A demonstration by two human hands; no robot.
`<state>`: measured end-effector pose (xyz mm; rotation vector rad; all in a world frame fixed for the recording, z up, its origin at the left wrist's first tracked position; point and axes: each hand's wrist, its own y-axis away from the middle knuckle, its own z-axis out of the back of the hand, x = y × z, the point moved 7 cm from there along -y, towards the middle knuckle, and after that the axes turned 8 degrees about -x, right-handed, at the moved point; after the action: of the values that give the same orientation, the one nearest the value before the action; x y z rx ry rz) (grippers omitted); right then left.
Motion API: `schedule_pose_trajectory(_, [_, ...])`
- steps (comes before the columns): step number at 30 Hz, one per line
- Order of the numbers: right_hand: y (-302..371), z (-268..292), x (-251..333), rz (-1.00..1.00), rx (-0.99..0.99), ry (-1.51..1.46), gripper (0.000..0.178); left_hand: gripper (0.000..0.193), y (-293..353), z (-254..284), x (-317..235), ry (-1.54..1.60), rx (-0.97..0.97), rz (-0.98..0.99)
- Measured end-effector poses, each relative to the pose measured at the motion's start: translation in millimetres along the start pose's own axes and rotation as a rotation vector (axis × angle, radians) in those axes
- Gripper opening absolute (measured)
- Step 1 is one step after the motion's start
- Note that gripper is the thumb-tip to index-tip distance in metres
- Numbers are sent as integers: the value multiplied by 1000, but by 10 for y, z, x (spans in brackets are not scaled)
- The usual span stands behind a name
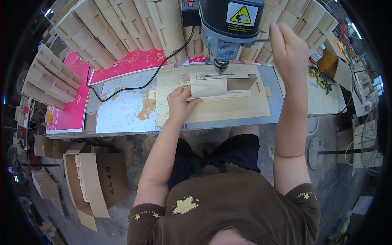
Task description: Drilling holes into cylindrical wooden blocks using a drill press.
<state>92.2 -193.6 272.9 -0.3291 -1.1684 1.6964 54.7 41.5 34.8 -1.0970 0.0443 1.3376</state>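
A dark drill press (232, 18) stands over a pale wooden board (228, 108). Its chuck (221, 65) hangs just above the back edge of a light, curved wooden piece (209, 87), which lies in a jig on the board. My left hand (182, 103) grips the left end of this piece, thumb along its near side and fingertips partly hidden behind it. Raised at the right, my right hand (290, 51) is closed in a fist at the end of the drill press's feed lever (262, 40); the gripped end is hidden by the fingers.
Tall stacks of curved wooden pieces (122, 28) line the back of the bench, with another stack (51, 77) at far left. A black cable (152, 81) loops across the left side. An open cardboard box (112, 183) sits on the floor, and a fan (367, 139) stands right.
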Motion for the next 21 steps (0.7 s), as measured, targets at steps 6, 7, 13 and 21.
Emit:
schedule_pose_trajectory(6, [622,-44,-25,-109,-25,-269,17,36,-10,-9,10,9,1,2])
schedule_pose_trajectory(7, [657,-34,-25,-97,-95,-326,14,36,-21,4,-12,6,-3,-4])
schedule_pose_trajectory(13, [1094,-371,-253,-72,-190,-473,21,46,13,-85,132,1,104,95])
schedule_pose_trajectory(21, [1248,-538,-374,-26,-222,-527,27,42,-23,-43,24,-16,27,18])
